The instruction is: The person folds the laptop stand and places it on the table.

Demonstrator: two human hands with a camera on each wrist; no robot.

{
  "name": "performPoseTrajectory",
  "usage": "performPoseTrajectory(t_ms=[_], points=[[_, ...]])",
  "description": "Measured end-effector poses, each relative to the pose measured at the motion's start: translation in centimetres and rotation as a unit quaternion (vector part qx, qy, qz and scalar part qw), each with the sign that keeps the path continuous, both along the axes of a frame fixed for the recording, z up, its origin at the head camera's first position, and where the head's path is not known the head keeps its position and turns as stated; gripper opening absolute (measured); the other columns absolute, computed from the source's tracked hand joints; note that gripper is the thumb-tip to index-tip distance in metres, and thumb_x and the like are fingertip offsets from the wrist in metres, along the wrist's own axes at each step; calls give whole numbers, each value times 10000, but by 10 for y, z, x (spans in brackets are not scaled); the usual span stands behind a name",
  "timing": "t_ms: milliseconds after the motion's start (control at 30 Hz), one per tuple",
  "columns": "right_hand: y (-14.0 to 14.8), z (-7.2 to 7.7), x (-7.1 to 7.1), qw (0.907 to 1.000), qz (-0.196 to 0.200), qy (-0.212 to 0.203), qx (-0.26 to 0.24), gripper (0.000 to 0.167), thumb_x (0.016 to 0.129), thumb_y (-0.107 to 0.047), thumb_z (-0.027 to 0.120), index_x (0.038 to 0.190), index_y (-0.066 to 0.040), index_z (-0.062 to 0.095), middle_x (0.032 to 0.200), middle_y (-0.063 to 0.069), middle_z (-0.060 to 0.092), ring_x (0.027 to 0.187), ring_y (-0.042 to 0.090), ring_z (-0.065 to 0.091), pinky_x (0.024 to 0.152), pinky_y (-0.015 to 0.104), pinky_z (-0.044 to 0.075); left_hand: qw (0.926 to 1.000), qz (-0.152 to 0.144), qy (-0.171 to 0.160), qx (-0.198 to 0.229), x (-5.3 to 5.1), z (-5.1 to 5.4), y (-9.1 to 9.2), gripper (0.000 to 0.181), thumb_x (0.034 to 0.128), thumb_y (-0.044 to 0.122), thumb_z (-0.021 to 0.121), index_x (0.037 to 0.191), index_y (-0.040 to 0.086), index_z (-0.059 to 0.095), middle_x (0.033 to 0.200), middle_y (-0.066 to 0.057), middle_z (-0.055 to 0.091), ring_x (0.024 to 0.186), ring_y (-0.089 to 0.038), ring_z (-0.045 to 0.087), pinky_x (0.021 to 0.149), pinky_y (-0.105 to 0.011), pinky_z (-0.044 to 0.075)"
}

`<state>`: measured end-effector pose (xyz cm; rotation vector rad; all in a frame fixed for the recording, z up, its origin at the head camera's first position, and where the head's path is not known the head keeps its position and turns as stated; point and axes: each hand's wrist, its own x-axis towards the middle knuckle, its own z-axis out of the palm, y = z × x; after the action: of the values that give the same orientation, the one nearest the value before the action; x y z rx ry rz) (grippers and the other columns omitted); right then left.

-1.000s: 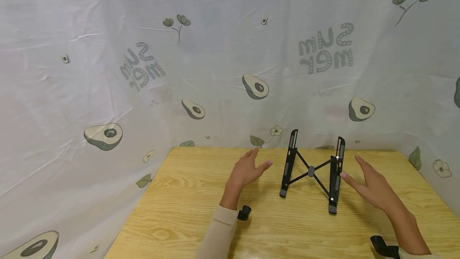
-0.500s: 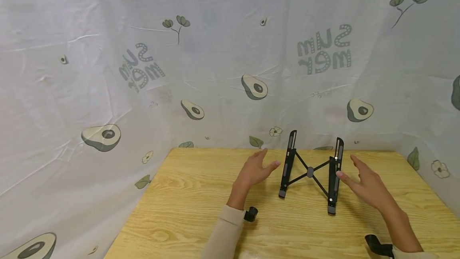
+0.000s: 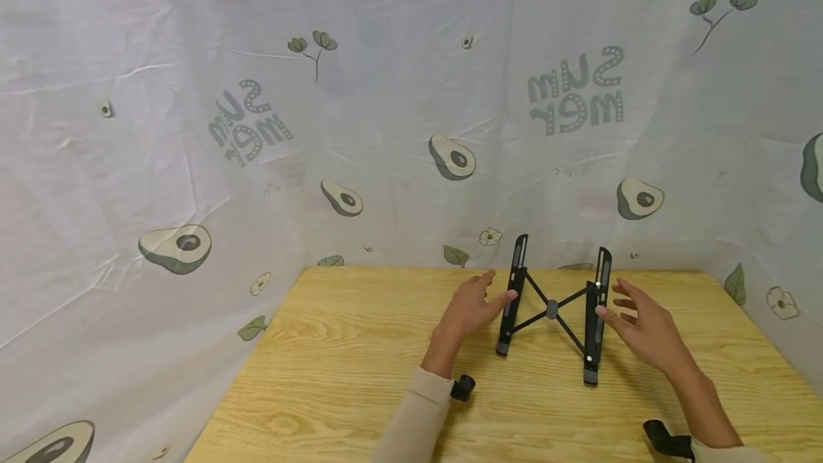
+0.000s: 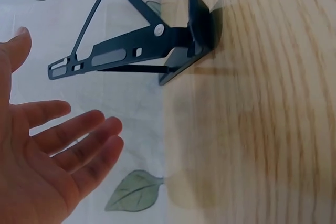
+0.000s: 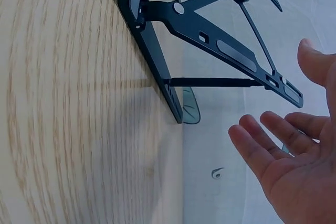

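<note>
A black folding laptop stand [image 3: 551, 309] stands opened out on the wooden table, its two side rails joined by crossed bars with a grey hub. Just left of it, my left hand [image 3: 471, 307] has its fingers extended and thumb apart; in the left wrist view a gap separates the hand [image 4: 58, 150] from the stand [image 4: 131, 51]. On the other side, my right hand [image 3: 646, 324] is held beside the right rail with fingers slightly bent. The right wrist view shows that hand [image 5: 299, 156] near the raised end of the stand [image 5: 226, 51], apart from it. Neither hand holds anything.
The wooden table [image 3: 308, 377] reaches back to a pale curtain [image 3: 386, 91] printed with avocados and leaves, which also hangs along the left and right sides. A black camera mount sits at each wrist, the left one [image 3: 463, 388] close above the table.
My left hand has moved right, up to the stand's left rail. The right hand has shifted slightly left and its fingers have bent a little. The stand has stayed in place.
</note>
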<state>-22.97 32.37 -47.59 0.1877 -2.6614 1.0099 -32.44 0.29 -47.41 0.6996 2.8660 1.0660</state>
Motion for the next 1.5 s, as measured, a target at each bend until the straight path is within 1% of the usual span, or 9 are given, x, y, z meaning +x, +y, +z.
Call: performPoseTrajectory(t_ms=[167, 367, 633, 867, 1067, 1200, 1300, 1400, 1500], points=[[1, -4, -1, 9999, -53, 114, -38, 819, 1080, -322, 675, 1631, 136, 277, 1505, 419, 498, 1250, 616, 615, 921, 679, 579, 9998, -136, 116, 111, -1, -4, 8, 764, 1086, 613, 520, 1661, 119, 420, 1523, -158, 618, 1243, -302, 714, 965, -425, 625], [-2, -7, -3, 9994, -181, 300, -28, 741, 1071, -255, 693, 1594, 146, 355, 1424, 395, 579, 1183, 589, 665, 910, 709, 570, 9993, -153, 195, 276, -3, -10, 17, 717, 1090, 585, 538, 1628, 114, 477, 1428, -161, 658, 1147, -278, 734, 884, -359, 632], [-7, -7, -8, 9988, -323, 299, -207, 718, 1057, -206, 712, 1612, 95, 368, 1417, 383, 601, 1180, 567, 676, 930, 751, 521, 9976, -185, 197, 640, -12, -21, 20, 664, 1090, 539, 576, 1593, 109, 529, 1361, -147, 703, 1071, -247, 738, 857, -324, 624], [-7, -5, -9, 9985, -297, 383, -240, 773, 986, -55, 765, 1633, 50, 355, 1393, 337, 635, 1160, 535, 694, 920, 750, 505, 9946, -494, 275, 874, -21, -27, 17, 621, 1098, 462, 601, 1624, 151, 491, 1341, -136, 721, 1072, -245, 739, 863, -296, 618], [-5, -6, -13, 9978, -366, 467, -287, 805, 963, -19, 779, 1648, 12, 357, 1367, 300, 662, 1137, 526, 690, 915, 738, 511, 9930, -648, 385, 914, -27, -26, 18, 565, 1089, 278, 660, 1621, 173, 501, 1288, -156, 738, 1010, -224, 751, 810, -231, 600], [-5, -7, -15, 9974, -408, 474, -372, 819, 943, 15, 786, 1645, 12, 363, 1345, 294, 674, 1133, 524, 691, 937, 768, 478, 9922, -671, 248, 1018, -28, -24, 18, 588, 1054, 131, 693, 1613, 161, 512, 1212, -169, 750, 905, -145, 731, 749, -186, 577], [-5, -6, -16, 9972, -420, 474, -390, 819, 939, 18, 786, 1642, 13, 367, 1335, 300, 675, 1118, 517, 698, 935, 767, 470, 9912, -657, 76, 1149, -28, -24, 18, 603, 1043, 84, 697, 1613, 159, 515, 1151, -156, 752, 829, -85, 684, 689, -170, 552], [-5, -5, -15, 9971, -459, 487, -365, 810, 939, 4, 791, 1638, 6, 382, 1317, 296, 686, 1028, 377, 747, 913, 741, 487, 9903, -620, -22, 1241, -27, -25, 18, 607, 1041, 75, 697, 1613, 168, 517, 1109, -127, 747, 791, -56, 646, 662, -171, 541], [-5, -5, -15, 9970, -469, 483, -373, 795, 942, -4, 789, 1632, 7, 394, 1282, 285, 696, 895, 40, 705, 906, 729, 493, 9901, -614, -53, 1262, -28, -26, 18, 608, 1042, 75, 696, 1614, 179, 517, 1099, -118, 746, 780, -55, 644, 664, -181, 554]])
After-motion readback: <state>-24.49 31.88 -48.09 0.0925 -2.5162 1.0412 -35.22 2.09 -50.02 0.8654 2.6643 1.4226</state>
